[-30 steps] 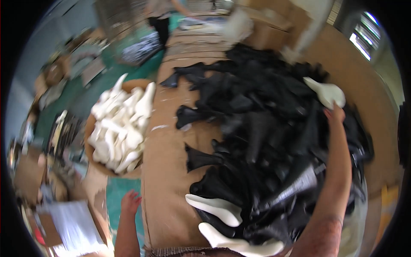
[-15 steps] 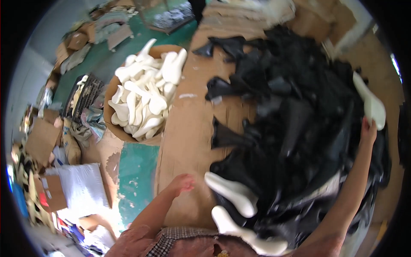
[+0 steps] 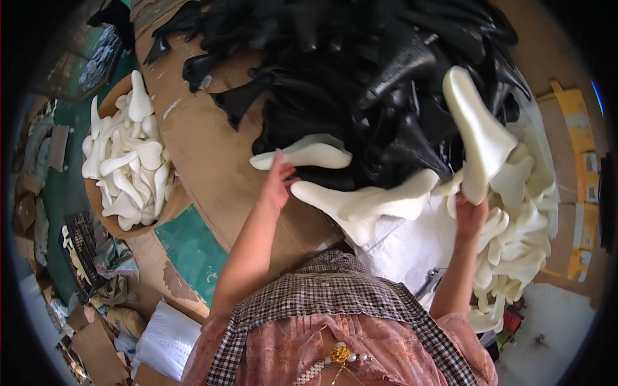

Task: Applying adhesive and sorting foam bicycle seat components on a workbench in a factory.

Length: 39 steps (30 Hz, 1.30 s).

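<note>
Plainly, we see both hands at work at the near side of a cardboard-covered table (image 3: 209, 151). Our right hand (image 3: 472, 209) is closed about the lower end of a tall white piece (image 3: 476, 128), whose free end points up, tilted slightly leftward. Our left hand (image 3: 278, 185) has its fingers loosely parted at the left end of an upper white piece (image 3: 309, 156), close to the tip of a lower white piece (image 3: 360, 202); whether they pinch either, we cannot tell. The upper piece lies at the front of a pile of glossy black pieces (image 3: 386, 38); the lower lies nearer to us, beside a white sheet (image 3: 402, 248).

For good handling, we judge, the tall piece is best gripped firmly at its end, since its free length may swing, and kept clear of the black folds, where it could snag. We would place the left fingers squarely on one white piece only, lest its neighbour be nudged. To the right we note a heap of white pieces (image 3: 505, 251); to the left, a filled round carton (image 3: 96, 199).
</note>
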### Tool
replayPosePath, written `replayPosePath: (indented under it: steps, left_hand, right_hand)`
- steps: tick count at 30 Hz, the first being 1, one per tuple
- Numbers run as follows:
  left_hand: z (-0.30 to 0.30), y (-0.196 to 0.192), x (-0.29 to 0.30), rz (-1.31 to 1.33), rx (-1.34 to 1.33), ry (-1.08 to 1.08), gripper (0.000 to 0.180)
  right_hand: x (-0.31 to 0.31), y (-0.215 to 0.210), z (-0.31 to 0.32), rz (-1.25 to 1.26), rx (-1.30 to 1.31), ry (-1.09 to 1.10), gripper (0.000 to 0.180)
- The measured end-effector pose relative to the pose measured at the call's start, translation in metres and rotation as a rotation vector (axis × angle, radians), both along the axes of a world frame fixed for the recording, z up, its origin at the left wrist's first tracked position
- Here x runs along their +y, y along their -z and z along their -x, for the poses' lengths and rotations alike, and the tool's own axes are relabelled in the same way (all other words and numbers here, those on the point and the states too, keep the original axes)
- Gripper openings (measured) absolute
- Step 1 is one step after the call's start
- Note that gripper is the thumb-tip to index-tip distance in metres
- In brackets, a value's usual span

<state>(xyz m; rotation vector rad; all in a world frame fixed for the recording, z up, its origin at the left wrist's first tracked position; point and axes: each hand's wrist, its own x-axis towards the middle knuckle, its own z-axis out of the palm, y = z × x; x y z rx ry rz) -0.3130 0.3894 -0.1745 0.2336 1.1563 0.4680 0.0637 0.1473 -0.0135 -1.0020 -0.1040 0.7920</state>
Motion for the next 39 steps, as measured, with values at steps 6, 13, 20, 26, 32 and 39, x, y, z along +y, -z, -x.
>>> replayPosePath:
  steps: [6, 13, 20, 26, 32, 39]
  left_hand:
    - [-0.041, 0.01, 0.024, 0.127, 0.143, -0.299, 0.047]
    - [-0.029, 0.015, 0.012, 0.169, 0.031, -0.529, 0.056]
    - [0.095, -0.033, -0.058, -0.287, -0.537, -0.388, 0.06]
    - [0.051, -0.031, -0.151, 0.063, -0.542, -0.06, 0.072]
    - [-0.007, -0.03, -0.15, -0.004, -0.67, 0.092, 0.085]
    - [0.075, -0.08, -0.139, -0.191, -0.591, 0.121, 0.074]
  right_hand:
    - [-0.103, 0.105, 0.041, 0.154, 0.108, -0.099, 0.043]
    - [-0.098, 0.149, 0.038, 0.201, 0.172, -0.099, 0.046]
    - [-0.09, 0.146, 0.014, 0.335, -0.049, -0.082, 0.05]
    - [-0.102, 0.133, 0.037, 0.295, -0.037, -0.174, 0.057]
    - [-0.129, 0.121, 0.067, 0.079, -0.04, 0.023, 0.063]
    - [-0.137, 0.078, 0.117, 0.094, -0.089, -0.149, 0.059]
